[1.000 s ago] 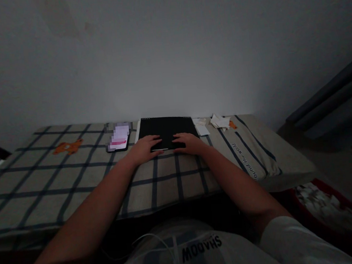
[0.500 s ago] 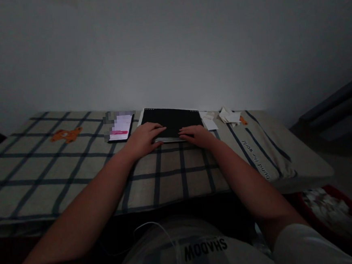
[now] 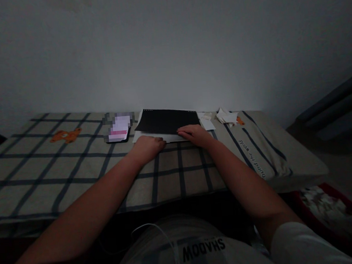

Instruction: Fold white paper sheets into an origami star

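A notebook (image 3: pixel 170 138) with punched holes along its far edge lies near the wall. Its black cover (image 3: pixel 165 119) is raised at the near left, showing white paper underneath. My left hand (image 3: pixel 148 147) is at the near left edge, with fingers bent and pressed together over the white pages; its thumb is hidden. At the near right, my right hand (image 3: pixel 196 135) has the edge of the black cover between its fingertips, the fingers pointing left. A phone (image 3: pixel 119 128) with a lit, partly blurred screen lies left of the notebook.
Loose white papers (image 3: pixel 206 121) and crumpled tissue (image 3: pixel 226 116) lie right of the notebook. A checked cloth (image 3: pixel 90 171) with an orange bear print (image 3: pixel 66 135) covers the table. The wall (image 3: pixel 170 59) rises directly behind. A red bin (image 3: pixel 336 200) holding white scraps stands below right.
My left hand has come off the black cover, down to the near edge. The cover's near left side has lifted, exposing white paper. My right hand has barely moved.
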`<move>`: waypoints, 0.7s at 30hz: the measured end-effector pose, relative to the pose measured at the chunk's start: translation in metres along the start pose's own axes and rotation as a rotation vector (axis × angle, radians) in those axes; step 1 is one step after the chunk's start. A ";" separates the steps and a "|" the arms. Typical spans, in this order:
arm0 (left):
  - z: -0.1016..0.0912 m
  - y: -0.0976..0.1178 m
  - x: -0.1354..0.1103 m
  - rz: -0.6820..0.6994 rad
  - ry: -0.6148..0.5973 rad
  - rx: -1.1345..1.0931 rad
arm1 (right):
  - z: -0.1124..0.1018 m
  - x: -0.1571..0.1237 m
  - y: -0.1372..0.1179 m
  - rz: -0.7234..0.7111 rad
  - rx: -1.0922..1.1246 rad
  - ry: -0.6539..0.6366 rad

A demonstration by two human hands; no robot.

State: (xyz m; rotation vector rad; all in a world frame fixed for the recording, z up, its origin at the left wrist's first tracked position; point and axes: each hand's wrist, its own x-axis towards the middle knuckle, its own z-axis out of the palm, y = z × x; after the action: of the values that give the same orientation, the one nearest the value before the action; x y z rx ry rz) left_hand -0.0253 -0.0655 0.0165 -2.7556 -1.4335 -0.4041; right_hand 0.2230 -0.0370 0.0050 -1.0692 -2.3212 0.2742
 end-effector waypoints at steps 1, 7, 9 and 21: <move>-0.002 0.002 0.000 0.071 -0.072 0.118 | 0.000 0.000 0.000 -0.008 -0.018 -0.009; -0.011 0.007 -0.001 0.202 -0.115 0.357 | 0.003 0.000 0.003 -0.048 -0.101 -0.049; -0.009 0.005 -0.001 0.215 -0.078 0.377 | 0.004 -0.001 0.004 -0.053 -0.112 -0.053; -0.026 0.009 -0.007 0.408 0.279 0.378 | 0.008 -0.001 0.003 -0.042 -0.110 -0.050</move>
State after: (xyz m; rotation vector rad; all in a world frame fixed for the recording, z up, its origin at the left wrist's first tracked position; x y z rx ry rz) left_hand -0.0280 -0.0800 0.0412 -2.4709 -0.7661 -0.4274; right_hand 0.2209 -0.0352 -0.0035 -1.0757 -2.4244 0.1595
